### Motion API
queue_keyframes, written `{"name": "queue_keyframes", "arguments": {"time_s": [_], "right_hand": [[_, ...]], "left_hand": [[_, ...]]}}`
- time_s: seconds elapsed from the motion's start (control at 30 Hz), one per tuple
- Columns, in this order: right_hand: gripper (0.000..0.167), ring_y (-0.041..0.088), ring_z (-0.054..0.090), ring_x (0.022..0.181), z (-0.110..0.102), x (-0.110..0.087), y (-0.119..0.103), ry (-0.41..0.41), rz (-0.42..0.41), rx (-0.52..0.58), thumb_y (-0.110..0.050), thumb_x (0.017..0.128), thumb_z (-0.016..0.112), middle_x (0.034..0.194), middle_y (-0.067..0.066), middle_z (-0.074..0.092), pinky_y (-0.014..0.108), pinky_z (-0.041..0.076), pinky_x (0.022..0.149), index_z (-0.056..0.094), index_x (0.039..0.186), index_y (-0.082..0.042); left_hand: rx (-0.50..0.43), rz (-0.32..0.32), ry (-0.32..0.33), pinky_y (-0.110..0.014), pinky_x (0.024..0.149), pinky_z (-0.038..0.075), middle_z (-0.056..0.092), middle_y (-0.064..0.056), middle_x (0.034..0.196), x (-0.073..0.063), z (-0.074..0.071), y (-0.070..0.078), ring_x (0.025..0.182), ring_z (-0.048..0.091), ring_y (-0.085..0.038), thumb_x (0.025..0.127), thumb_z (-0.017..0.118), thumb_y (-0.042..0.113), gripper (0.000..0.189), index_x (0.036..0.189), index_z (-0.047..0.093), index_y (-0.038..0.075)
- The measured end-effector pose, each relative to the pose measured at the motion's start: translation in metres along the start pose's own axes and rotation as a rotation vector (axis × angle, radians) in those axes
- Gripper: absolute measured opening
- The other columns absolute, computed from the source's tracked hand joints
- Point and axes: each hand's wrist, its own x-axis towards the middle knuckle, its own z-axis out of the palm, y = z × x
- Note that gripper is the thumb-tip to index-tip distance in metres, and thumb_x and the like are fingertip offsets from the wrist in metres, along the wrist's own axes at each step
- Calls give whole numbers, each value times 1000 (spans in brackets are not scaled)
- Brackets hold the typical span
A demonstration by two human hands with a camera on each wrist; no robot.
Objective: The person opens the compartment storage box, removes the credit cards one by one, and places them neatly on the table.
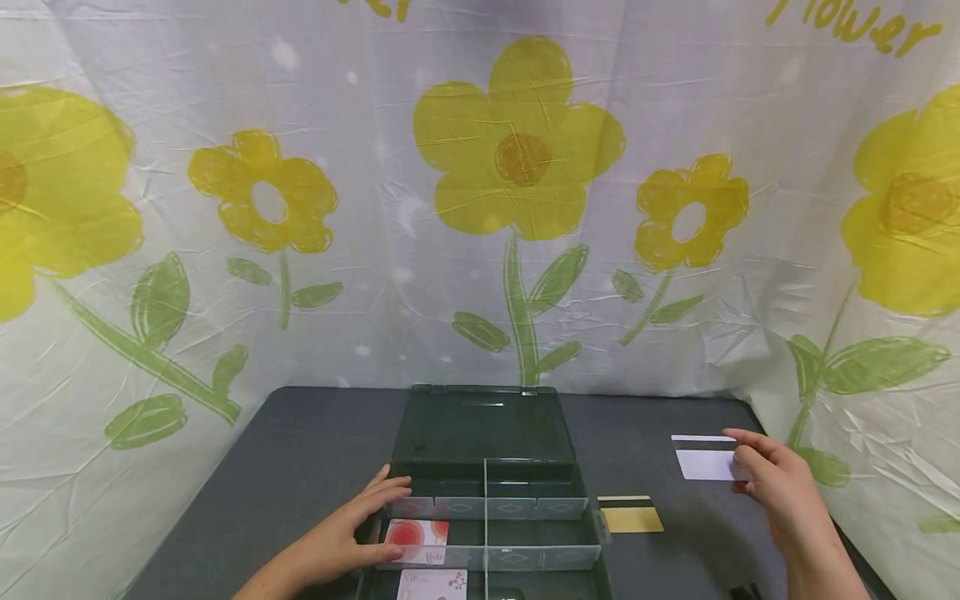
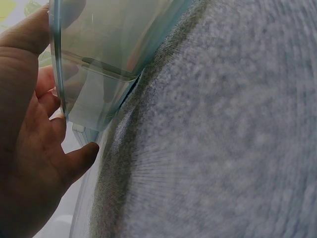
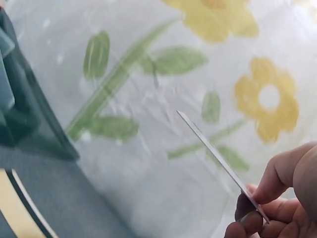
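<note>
On the right, my right hand pinches a white card with a dark stripe, raised above the table; the right wrist view shows this card edge-on between thumb and fingers. My left hand rests at the left rim of a dark green see-through organizer box, fingers extended and thumb near a divider. A red and white card stands in a left compartment, with a pale floral card in the row in front. Along the box wall, the left wrist view shows my left fingers.
Just right of the box, a gold card with a black stripe lies on the dark grey table. The box's lid is folded back. Behind hangs a flower-printed curtain. A small black object shows at the bottom edge.
</note>
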Motion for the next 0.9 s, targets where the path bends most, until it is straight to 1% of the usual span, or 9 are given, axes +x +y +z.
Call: {"name": "queue_keyframes", "arguments": {"time_s": [0.03,0.1,0.13,0.2,0.27,0.4,0.63,0.73,0.9], "right_hand": [[33,8,58,71,-1,3,3,4,17,-9,-8,102,48,83,-15,63,28,53,66,71,98,-32],[27,9,58,71,-3,8,8,8,51,-42,-11,102,47,83,-13,62,29,54,67,71,114,-17],[29,9,58,72,-5,10,11,4,67,-61,-12,103,46,84,-13,62,30,54,67,68,122,-9],[39,10,58,73,-7,16,17,-6,92,-103,-14,103,45,86,-11,62,31,54,68,56,135,6],[46,11,57,74,-10,20,23,-10,112,-139,-16,104,43,88,-9,61,33,54,69,48,141,12],[49,13,56,75,-14,28,37,-20,136,-189,-17,105,42,92,-4,61,34,54,68,44,143,14],[47,17,55,68,-18,37,61,-53,138,-207,-11,102,43,87,-1,63,33,50,61,45,137,20],[47,17,56,70,-19,38,69,-57,140,-216,-9,101,43,87,-1,63,34,50,62,45,136,21],[47,18,57,76,-16,40,80,-68,141,-267,-8,98,45,90,3,64,36,52,63,45,136,20]], "left_hand": [[0,0,0,-78,102,28,32,-15,164,0,0,0,152,5,-51,93,78,32,73,155,45,11],[6,-6,2,-77,102,28,32,-14,164,0,0,-1,152,5,-51,93,78,33,74,155,45,11],[11,-12,2,-77,103,28,32,-13,164,0,1,-2,152,5,-50,93,78,34,74,155,45,12],[15,-22,2,-76,103,28,32,-11,165,0,1,-3,153,5,-48,93,77,36,74,155,44,12],[17,-35,3,-75,104,28,32,-9,165,1,1,-5,154,5,-46,93,77,37,75,156,44,13],[0,-37,0,-76,105,25,31,-9,165,1,1,-7,154,3,-46,93,77,37,76,156,43,11],[-19,-41,-6,-79,105,22,32,-11,165,2,1,-7,154,2,-46,93,77,35,75,155,44,9],[-18,-43,-7,-78,105,23,31,-11,165,2,1,-6,154,2,-46,94,76,35,75,155,43,9],[-24,-49,-13,-78,105,24,30,-11,166,2,0,-7,154,1,-45,94,76,34,74,156,42,10]]}}
